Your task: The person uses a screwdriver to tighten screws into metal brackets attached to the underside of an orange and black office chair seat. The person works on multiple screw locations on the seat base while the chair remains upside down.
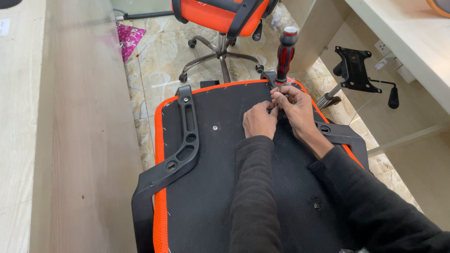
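While the screwdriver (286,52) stands upright just above centre frame, its red-and-black handle rising over the knuckles, the right hand (294,107) is curled around its lower shaft. Touching it from the left, the left hand (259,120) pinches fingertips at the tip, on the upturned black seat underside (220,187).

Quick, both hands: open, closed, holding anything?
Left hand: closed, fingers pinched beside the screwdriver tip; contents hidden.
Right hand: closed around the screwdriver shaft, upright on the seat underside.
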